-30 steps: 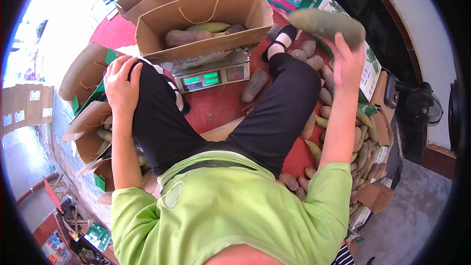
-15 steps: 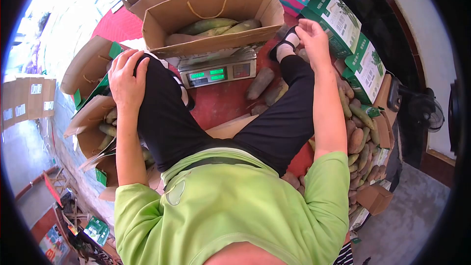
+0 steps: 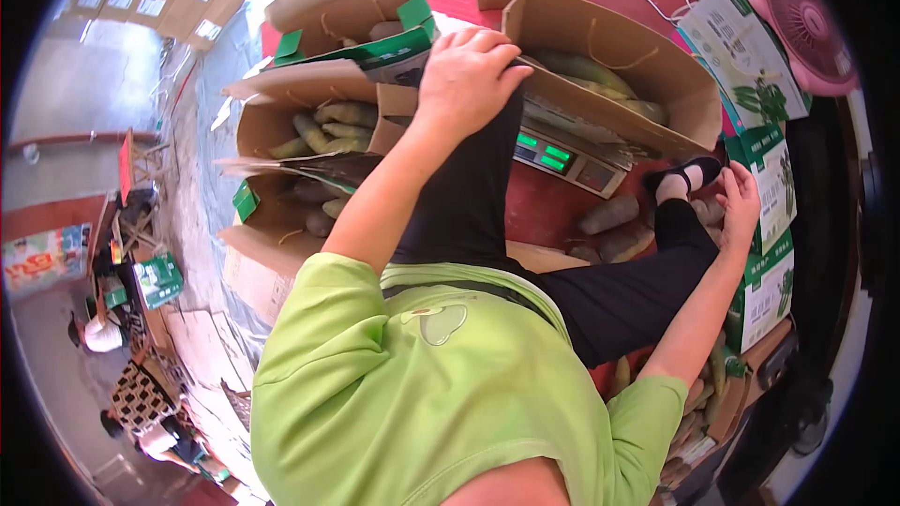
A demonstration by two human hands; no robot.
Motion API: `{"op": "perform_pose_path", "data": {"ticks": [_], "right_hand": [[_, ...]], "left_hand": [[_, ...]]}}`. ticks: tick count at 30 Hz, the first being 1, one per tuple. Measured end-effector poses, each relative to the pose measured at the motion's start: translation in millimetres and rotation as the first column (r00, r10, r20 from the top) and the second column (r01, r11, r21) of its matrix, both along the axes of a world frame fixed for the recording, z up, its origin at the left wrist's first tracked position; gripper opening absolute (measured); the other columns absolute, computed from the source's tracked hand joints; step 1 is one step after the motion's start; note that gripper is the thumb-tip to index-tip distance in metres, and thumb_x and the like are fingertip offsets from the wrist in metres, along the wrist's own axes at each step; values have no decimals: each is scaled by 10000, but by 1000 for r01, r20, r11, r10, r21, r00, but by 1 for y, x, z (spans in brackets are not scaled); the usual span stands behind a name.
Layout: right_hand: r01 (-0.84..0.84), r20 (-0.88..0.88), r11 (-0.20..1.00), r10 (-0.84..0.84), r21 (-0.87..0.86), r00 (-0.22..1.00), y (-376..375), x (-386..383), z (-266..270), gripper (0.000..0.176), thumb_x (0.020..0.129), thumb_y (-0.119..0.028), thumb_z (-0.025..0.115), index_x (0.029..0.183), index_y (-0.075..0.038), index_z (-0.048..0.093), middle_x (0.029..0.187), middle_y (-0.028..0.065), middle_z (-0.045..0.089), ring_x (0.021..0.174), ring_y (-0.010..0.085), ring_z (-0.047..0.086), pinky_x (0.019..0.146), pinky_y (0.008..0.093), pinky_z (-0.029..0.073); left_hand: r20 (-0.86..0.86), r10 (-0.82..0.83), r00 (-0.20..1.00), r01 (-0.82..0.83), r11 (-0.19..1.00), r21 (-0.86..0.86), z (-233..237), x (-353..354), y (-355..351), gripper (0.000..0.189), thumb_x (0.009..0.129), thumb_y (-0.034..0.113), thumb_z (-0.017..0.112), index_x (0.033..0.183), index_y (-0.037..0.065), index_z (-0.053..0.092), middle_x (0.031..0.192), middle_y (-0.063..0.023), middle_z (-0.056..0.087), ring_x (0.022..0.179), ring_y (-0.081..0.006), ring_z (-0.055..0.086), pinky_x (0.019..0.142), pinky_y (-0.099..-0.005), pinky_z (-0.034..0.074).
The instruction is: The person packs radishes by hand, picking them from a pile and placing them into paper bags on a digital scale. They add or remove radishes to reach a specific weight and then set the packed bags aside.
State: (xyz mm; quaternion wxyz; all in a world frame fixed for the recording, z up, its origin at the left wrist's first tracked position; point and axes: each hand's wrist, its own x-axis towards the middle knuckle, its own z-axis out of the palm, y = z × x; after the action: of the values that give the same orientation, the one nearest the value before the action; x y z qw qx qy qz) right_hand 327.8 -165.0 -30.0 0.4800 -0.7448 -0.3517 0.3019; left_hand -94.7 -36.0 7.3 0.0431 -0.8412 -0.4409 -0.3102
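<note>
My left hand [image 3: 466,80] lies on my left knee, fingers spread over the black trousers, holding nothing. Right beside it stands an open cardboard box [image 3: 600,114] with rope handles and long greenish vegetables [image 3: 579,68] inside. The box rests on a digital scale [image 3: 567,165] with lit green numbers. My right hand [image 3: 741,211] is raised over my right knee, near the green-and-white cartons [image 3: 771,189]. Its fingers are loosely bent and apart, with nothing visible in them.
Open boxes [image 3: 305,84] of vegetables stand at my left. Brown tubers [image 3: 609,214] lie on the red floor covering, with more heaped at lower right. A pink fan [image 3: 797,19] is at upper right. People [image 3: 103,333] appear far left.
My view has swung left, so the scale and box appear further right and more boxes show at left. My left hand stays on the knee; my right hand remains raised.
</note>
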Motion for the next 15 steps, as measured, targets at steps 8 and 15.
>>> {"op": "perform_pose_path", "data": {"ticks": [8, 15], "right_hand": [[-13, -13, 998, 12, -65, 1000, 5, -3, -1, 312, 877, -189, 644, 1156, -58, 596, 1006, 20, 642, 860, 82, 592, 672, 197, 441], [-27, -44, 995, 23, -95, 999, 1, -1, -3, 313, 879, -193, 641, 1164, -72, 594, 1018, 12, 648, 856, 73, 593, 669, 189, 433]], "left_hand": [[185, -96, 978, 110, 992, -66, -2, -18, -6, 187, 805, 186, 669, 960, 83, 680, 1014, -43, 641, 1008, -244, 585, 900, -371, 437], [442, 82, 893, 124, 900, -418, 8, -112, -32, 229, 874, 91, 605, 1093, 39, 647, 1080, -64, 627, 1012, -149, 575, 882, -273, 448]]}}
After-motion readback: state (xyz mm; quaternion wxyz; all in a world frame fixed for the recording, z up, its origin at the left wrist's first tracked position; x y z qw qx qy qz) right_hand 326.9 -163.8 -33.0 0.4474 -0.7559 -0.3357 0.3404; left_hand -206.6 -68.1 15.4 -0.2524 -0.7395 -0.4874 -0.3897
